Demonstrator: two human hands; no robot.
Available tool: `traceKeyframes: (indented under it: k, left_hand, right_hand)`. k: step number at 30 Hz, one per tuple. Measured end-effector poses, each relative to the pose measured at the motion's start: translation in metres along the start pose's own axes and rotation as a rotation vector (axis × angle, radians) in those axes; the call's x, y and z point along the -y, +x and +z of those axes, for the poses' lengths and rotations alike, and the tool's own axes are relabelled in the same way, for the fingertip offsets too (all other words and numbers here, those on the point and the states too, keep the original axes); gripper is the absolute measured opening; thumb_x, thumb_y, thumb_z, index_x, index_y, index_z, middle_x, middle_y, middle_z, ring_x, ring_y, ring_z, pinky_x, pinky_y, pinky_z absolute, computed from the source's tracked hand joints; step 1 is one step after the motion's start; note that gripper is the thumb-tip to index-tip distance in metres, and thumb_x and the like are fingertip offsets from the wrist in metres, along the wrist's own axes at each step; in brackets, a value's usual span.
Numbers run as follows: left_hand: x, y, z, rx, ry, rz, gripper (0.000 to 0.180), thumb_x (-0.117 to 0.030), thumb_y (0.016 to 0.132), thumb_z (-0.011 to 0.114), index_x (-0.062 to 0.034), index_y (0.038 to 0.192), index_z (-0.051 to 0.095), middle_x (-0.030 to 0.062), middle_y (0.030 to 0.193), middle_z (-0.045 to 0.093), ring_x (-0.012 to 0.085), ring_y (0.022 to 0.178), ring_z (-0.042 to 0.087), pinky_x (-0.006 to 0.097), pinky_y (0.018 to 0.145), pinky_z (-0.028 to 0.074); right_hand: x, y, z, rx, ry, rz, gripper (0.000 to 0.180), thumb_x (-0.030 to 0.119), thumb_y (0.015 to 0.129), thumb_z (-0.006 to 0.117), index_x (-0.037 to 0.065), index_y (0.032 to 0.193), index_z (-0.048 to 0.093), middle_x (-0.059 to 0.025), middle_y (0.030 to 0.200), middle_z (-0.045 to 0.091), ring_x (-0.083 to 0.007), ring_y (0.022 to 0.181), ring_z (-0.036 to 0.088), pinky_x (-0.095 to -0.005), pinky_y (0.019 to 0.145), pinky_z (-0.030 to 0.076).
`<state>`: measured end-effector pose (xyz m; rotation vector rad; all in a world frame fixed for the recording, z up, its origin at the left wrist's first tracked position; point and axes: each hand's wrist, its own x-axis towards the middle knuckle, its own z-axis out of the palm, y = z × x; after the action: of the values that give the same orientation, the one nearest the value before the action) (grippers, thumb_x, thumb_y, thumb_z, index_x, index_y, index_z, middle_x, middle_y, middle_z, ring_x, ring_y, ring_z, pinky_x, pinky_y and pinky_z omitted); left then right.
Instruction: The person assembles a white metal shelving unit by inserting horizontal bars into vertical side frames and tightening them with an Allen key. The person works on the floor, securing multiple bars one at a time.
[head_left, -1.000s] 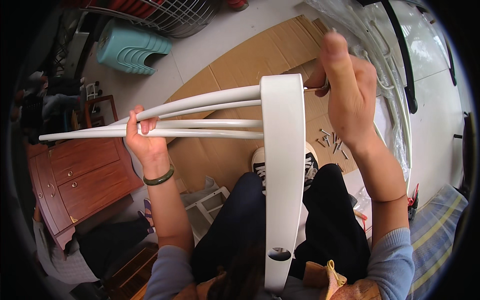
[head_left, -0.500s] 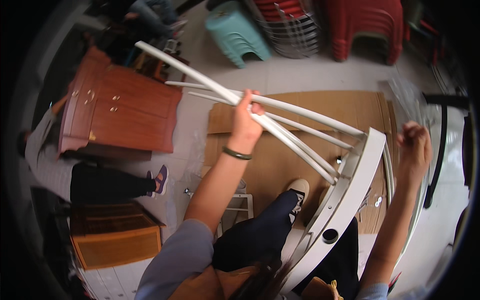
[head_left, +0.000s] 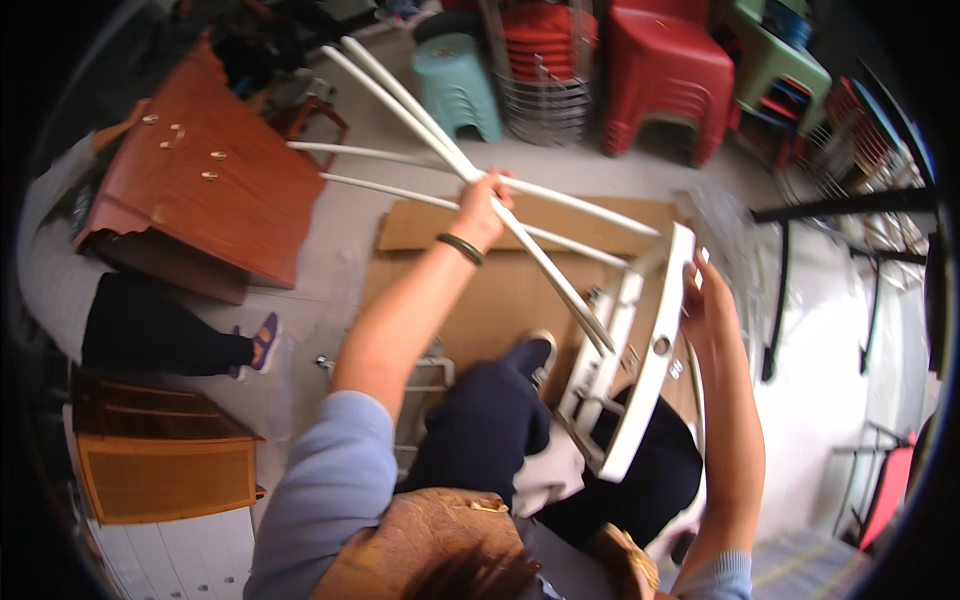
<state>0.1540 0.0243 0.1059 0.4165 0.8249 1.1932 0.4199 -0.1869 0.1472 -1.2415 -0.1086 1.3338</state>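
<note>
A white metal frame [head_left: 648, 385] with several long tubular legs slants across the middle, its slotted end panel at the right above my lap. My left hand [head_left: 485, 208] is closed around the tubes where they cross. A dark bangle circles that wrist. At the panel's outer edge, my right hand [head_left: 708, 298] has its fingers bent against the frame and appears to grip it; some fingertips are hidden, and a small pale spot shows by them. The panel has a round hole in its face. Brackets on its inner side are partly blurred.
Flattened cardboard [head_left: 455, 300] covers the floor under the frame, with small metal parts [head_left: 676, 369] on it. A reddish wooden cabinet [head_left: 220, 170] and a person [head_left: 150, 320] are at left. Teal stools [head_left: 458, 82] and red stools [head_left: 668, 75] stand behind; a black metal frame [head_left: 780, 290] stands right.
My right hand has moved from the air onto the panel's edge. The frame has turned and shifted left, its panel higher off my lap. My left hand still grips the tubes.
</note>
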Motion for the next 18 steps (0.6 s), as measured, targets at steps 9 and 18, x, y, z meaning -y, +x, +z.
traceKeyframes:
  k: [9, 18]
  left_hand:
    - [-0.031, -0.108, 0.017, 0.334, -0.135, 0.04, 0.008, -0.009, 0.085, 0.051, -0.0068, 0.088, 0.044, 0.0087, 0.082, 0.051, 0.0079, 0.046, 0.034, 0.025, 0.05, 0.033]
    - [-0.091, -0.186, 0.003, 0.611, -0.091, 0.242, 0.006, -0.015, 0.084, 0.055, -0.0114, 0.083, 0.05, 0.0051, 0.084, 0.056, 0.0062, 0.051, 0.036, 0.023, 0.058, 0.034]
  right_hand:
    - [-0.022, -0.023, -0.018, 0.092, 0.014, 0.252, 0.038, 0.039, 0.071, 0.068, 0.004, 0.075, 0.054, -0.0061, 0.061, 0.052, -0.0214, 0.054, 0.053, -0.0383, 0.05, 0.052]
    - [-0.022, -0.103, 0.018, 0.19, 0.223, 0.097, 0.015, 0.011, 0.075, 0.064, 0.002, 0.076, 0.052, -0.007, 0.065, 0.056, -0.0143, 0.049, 0.054, -0.0223, 0.042, 0.049]
